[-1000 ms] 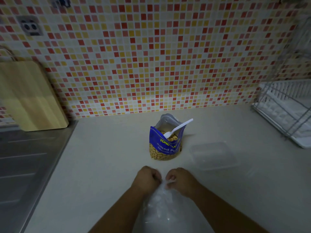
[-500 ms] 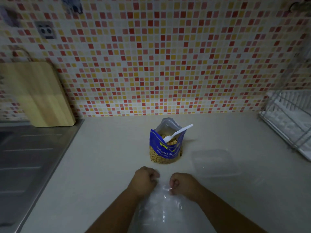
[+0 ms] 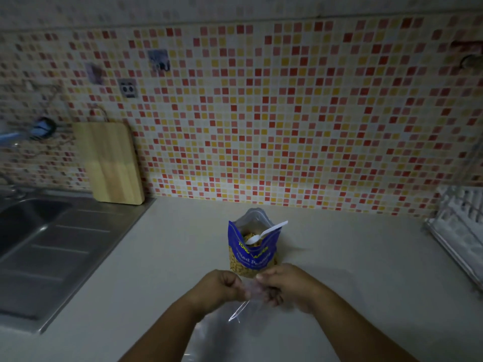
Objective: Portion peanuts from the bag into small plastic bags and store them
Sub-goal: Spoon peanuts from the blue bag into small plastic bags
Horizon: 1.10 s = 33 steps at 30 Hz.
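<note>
A blue peanut bag [image 3: 253,253] stands open and upright on the pale counter [image 3: 162,257], with a white plastic spoon [image 3: 265,233] resting in its mouth. Just in front of it, my left hand [image 3: 218,288] and my right hand [image 3: 283,284] both pinch the top of a small clear plastic bag [image 3: 251,305] held above the counter. A stack of clear plastic [image 3: 235,338] lies between my forearms, under the held bag.
A steel sink [image 3: 34,218] with its drainboard fills the left. A wooden cutting board [image 3: 111,163] leans on the mosaic wall. A white dish rack [image 3: 460,231] sits at the right edge.
The view has tilted upward, showing more wall. My hands have lifted slightly and drawn the top of the small clear bag apart. The peanut bag and spoon have not moved.
</note>
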Tool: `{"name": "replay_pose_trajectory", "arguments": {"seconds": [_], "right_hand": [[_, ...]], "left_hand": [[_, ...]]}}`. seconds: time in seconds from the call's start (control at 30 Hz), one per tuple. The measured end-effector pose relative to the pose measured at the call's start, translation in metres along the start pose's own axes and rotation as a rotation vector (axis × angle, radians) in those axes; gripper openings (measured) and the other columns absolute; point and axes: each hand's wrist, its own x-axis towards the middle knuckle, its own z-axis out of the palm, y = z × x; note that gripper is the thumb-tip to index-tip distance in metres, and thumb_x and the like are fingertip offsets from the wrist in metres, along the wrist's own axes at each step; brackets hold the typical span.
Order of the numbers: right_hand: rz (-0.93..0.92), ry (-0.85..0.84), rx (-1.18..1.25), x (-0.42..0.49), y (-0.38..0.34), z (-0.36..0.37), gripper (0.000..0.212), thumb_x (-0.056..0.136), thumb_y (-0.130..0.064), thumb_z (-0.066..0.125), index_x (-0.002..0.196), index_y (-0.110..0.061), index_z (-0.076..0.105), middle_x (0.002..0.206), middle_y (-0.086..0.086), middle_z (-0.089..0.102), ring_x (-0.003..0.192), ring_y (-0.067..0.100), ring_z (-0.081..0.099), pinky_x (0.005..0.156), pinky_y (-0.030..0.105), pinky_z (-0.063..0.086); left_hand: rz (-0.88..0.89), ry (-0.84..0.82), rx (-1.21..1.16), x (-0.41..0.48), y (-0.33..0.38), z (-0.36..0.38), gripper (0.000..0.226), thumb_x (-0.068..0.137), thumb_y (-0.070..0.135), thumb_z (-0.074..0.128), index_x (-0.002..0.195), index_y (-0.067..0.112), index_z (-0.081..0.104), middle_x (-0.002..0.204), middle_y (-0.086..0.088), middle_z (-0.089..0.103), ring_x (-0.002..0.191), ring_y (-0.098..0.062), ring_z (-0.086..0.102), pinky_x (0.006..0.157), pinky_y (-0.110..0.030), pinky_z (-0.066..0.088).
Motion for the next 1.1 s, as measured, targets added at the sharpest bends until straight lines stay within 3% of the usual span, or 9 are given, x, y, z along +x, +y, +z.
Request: {"name": "replay_pose_trajectory", "arguments": {"seconds": [0.13,0.2,0.37,0.43,0.5,0.57,0.63,0.83,1.1], "right_hand": [[-0.023,-0.131,-0.107,-0.014,-0.024,-0.012,0.015,0.09,-0.012,0.058,0.079,-0.013,0.068,0.059,0.0,0.064,0.051,0.008,0.058,0.05,0.019,0.05],[-0.044,-0.159,-0.2,-0.018,-0.036,-0.015,0.013,0.088,-0.01,0.06,0.081,-0.015,0.07,0.064,0.003,0.063,0.055,0.009,0.058,0.053,0.019,0.053],[-0.148,0.012,-0.41,-0.02,-0.065,-0.013,0.023,0.083,-0.007,0.059,0.068,-0.02,0.07,0.058,-0.001,0.063,0.052,0.01,0.059,0.055,0.023,0.053],[-0.189,0.149,-0.375,-0.02,-0.077,-0.011,0.024,0.082,-0.007,0.057,0.065,-0.018,0.07,0.056,0.001,0.063,0.048,0.012,0.058,0.053,0.024,0.052],[-0.221,0.306,-0.351,-0.019,-0.089,-0.007,0.025,0.083,-0.007,0.056,0.064,-0.018,0.067,0.055,0.002,0.062,0.043,0.01,0.055,0.048,0.02,0.048],[-0.239,0.421,-0.399,-0.014,-0.099,-0.002,0.022,0.084,-0.012,0.057,0.063,-0.015,0.065,0.056,0.003,0.062,0.045,0.01,0.055,0.049,0.02,0.046],[-0.249,0.488,-0.461,-0.01,-0.105,0.006,0.021,0.083,-0.014,0.058,0.063,-0.013,0.065,0.065,0.01,0.065,0.057,0.016,0.058,0.058,0.025,0.047],[-0.251,0.582,-0.438,-0.004,-0.112,0.02,0.026,0.081,-0.016,0.061,0.056,-0.019,0.063,0.069,0.007,0.066,0.066,0.016,0.06,0.063,0.025,0.047],[-0.222,0.65,-0.456,0.005,-0.105,0.015,0.022,0.084,-0.028,0.062,0.08,-0.009,0.071,0.086,0.012,0.072,0.072,0.015,0.061,0.064,0.025,0.047]], "left_hand": [[-0.002,-0.086,0.005,-0.008,0.023,-0.003,0.015,0.065,0.01,0.081,0.06,0.017,0.068,0.065,0.005,0.068,0.068,-0.008,0.059,0.071,-0.018,0.048],[0.005,-0.124,0.01,-0.011,0.034,-0.006,0.012,0.066,0.013,0.08,0.062,0.018,0.071,0.063,0.006,0.066,0.071,-0.013,0.056,0.073,-0.022,0.045],[0.09,-0.09,0.056,-0.014,0.063,-0.019,0.012,0.066,0.016,0.078,0.076,0.02,0.073,0.077,0.002,0.068,0.078,-0.016,0.059,0.081,-0.031,0.048],[0.218,0.074,0.147,-0.014,0.078,-0.026,0.025,0.068,0.019,0.08,0.087,0.032,0.07,0.091,0.014,0.069,0.086,-0.001,0.062,0.085,-0.024,0.05],[0.356,0.25,0.388,-0.018,0.096,-0.029,0.05,0.066,0.031,0.082,0.106,0.047,0.055,0.108,0.035,0.052,0.098,0.014,0.049,0.087,-0.011,0.039],[0.411,0.304,0.615,-0.019,0.107,-0.027,0.079,0.061,0.048,0.08,0.128,0.048,0.038,0.115,0.039,0.037,0.105,0.011,0.033,0.091,-0.015,0.03],[0.466,0.362,0.705,-0.012,0.108,-0.025,0.092,0.058,0.055,0.077,0.137,0.038,0.034,0.121,0.03,0.039,0.111,0.002,0.031,0.093,-0.018,0.027],[0.627,0.479,0.621,0.002,0.1,-0.03,0.064,0.065,0.046,0.075,0.124,0.032,0.055,0.106,0.021,0.057,0.099,-0.001,0.043,0.08,-0.004,0.029],[0.627,0.384,0.507,0.011,0.093,-0.036,0.054,0.06,0.057,0.057,0.109,0.036,0.062,0.09,0.026,0.054,0.09,0.004,0.047,0.077,-0.004,0.033]]}}
